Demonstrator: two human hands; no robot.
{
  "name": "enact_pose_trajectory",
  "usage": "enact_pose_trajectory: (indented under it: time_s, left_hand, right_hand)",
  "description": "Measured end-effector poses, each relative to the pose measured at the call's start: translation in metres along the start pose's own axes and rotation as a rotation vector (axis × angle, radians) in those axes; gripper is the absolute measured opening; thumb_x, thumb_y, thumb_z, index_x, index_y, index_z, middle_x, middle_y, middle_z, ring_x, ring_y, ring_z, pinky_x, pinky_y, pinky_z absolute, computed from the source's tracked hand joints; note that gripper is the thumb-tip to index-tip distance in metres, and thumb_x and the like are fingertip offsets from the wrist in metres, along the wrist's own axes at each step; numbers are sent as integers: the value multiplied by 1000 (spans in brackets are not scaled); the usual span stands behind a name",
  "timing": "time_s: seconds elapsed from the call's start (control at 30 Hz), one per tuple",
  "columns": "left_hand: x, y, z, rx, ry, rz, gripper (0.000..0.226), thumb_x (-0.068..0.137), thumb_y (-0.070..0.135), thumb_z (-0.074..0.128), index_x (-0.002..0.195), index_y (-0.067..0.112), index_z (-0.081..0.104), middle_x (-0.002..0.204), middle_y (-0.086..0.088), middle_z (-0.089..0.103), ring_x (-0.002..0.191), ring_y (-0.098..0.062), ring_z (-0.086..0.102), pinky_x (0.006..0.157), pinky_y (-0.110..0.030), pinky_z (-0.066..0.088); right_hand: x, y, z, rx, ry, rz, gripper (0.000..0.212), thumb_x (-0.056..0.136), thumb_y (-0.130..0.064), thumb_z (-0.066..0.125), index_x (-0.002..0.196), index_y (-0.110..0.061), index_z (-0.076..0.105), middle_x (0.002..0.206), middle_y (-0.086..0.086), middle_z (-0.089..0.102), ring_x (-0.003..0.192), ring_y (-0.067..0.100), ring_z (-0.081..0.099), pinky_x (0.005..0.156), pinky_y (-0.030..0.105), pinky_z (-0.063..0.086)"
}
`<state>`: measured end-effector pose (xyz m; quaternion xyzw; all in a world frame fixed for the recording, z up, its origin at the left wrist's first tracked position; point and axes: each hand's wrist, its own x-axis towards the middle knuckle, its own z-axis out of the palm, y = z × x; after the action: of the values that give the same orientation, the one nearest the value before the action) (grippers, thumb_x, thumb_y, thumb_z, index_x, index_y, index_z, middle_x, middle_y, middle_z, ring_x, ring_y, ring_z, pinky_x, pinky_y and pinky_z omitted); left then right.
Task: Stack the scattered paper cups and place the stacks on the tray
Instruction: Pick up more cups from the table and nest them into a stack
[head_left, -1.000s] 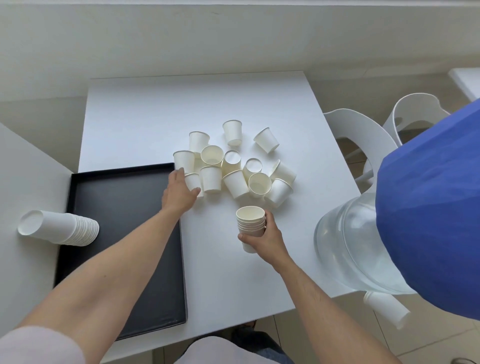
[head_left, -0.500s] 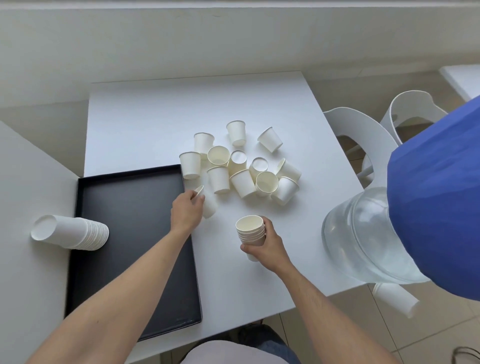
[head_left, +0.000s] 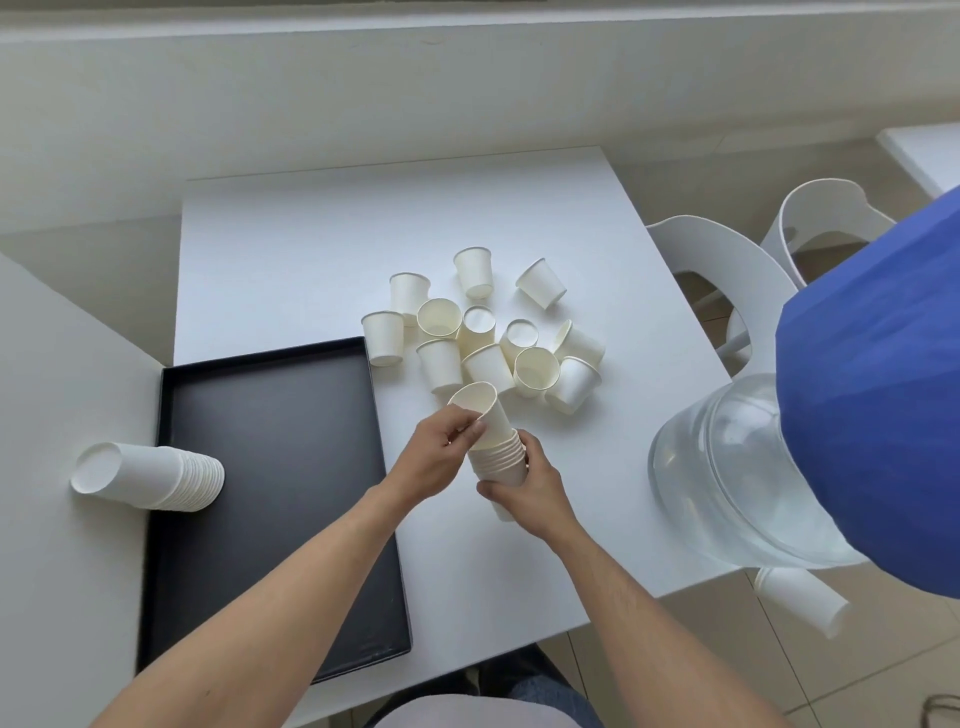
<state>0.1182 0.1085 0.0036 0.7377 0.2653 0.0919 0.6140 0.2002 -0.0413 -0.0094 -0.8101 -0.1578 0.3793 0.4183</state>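
The right hand gripped a short stack of cups from below, held just above the white counter. The left hand pinched a single cup near its rim, its base seated in the stack's top and tilted toward 11 o'clock. The loose cups lay clustered at 12 o'clock from the hands (some upright, some upside down, some on their sides). The black tray sat at 9 o'clock, and a longer stack lay on its side across the tray's left rim. A water jug stood at 3 o'clock.
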Motion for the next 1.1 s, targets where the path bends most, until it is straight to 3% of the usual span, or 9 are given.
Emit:
enact_pose_trajectory:
  time_s: [0.07,0.17,0.33,0.43,0.57,0.67,0.87,0.97,1.1]
  left_hand:
    - [4,0,-2,-8,-49,-24,14,99,17,55,94,10,67,82,6,61,72,-2,51,68,-16,40]
    - [10,-2,-4,71,-133,-53,20,101,24,52,100,10,66,93,-4,66,83,-12,55,77,-28,44]
    - [21,-4,-2,409,-283,-56,38,102,51,31,112,28,60,104,5,55,96,-14,56,88,-35,44]
    - [29,-4,-4,473,-189,-4,58,94,68,23,127,33,56,112,12,52,103,-11,55,90,-34,44]
    - [53,-9,-11,478,186,-28,41,97,49,50,127,21,56,121,3,51,98,-19,58,87,-40,48]
    - [73,-18,-18,514,295,-200,61,90,42,62,141,16,40,140,-6,39,123,-27,48,98,-42,44]
    - [107,-24,-24,427,282,-357,99,80,48,72,152,30,7,153,-9,19,135,-31,39,101,-46,40]
    - [117,-24,-21,430,225,-365,103,78,44,75,151,41,2,149,-14,25,130,-34,43,100,-49,44]
    - [122,-25,-19,459,225,-335,101,81,30,73,150,45,2,132,-12,38,116,-33,51,83,-38,44]
  right_hand:
    - [5,-2,-2,8,-14,-6,67,72,-19,81,125,-39,45,103,-14,65,80,0,65,59,19,53]
    - [13,-9,-4,15,-34,-25,66,71,-19,82,121,-42,46,102,-14,65,78,-2,64,56,17,52]
    - [25,-14,-7,49,-37,-23,67,72,-18,82,125,-40,48,104,-15,66,82,-5,64,58,13,50]
    - [28,-12,-11,52,-37,-12,70,71,-19,82,128,-39,47,105,-15,66,85,-3,64,59,13,50]
    - [30,-8,-17,39,-27,-13,72,70,-18,83,128,-39,45,108,-16,64,94,0,63,63,11,49]
    - [30,-4,-19,32,-30,-20,71,71,-18,83,125,-41,45,110,-16,64,97,3,63,69,16,53]
    - [32,3,-25,-8,-38,-37,75,71,-20,84,134,-34,45,116,-12,63,105,10,62,88,34,54]
    - [31,4,-28,-26,-44,-42,77,71,-21,84,136,-32,45,119,-10,62,107,14,61,90,38,54]
    - [32,5,-33,-34,-45,-34,77,71,-21,83,137,-31,44,119,-9,62,108,15,60,91,41,54]
